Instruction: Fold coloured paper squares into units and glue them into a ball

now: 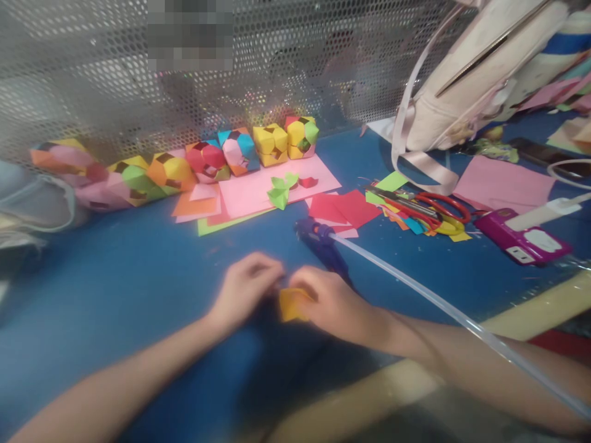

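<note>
Above the blue tabletop, my right hand (330, 301) has its fingers closed on a small folded piece of yellow paper (292, 305). My left hand (249, 284) is just to the left, fingers pinched together near the yellow piece; whether anything sits in them is hidden and blurred. Behind my right hand lies a dark blue glue gun (323, 245) with a long translucent glue stick (415, 286) running out over my right forearm. Small folded green paper pieces (279, 192) and a red one (308, 182) rest on a pink sheet (244, 195).
Several folded multicolored paper balls (270, 144) line the back by a perforated metal panel (351, 80). Red paper squares (344, 209), red-handled scissors (443, 206) on paper scraps, a purple power adapter (521, 237) and a pale bag (471, 74) occupy the right side.
</note>
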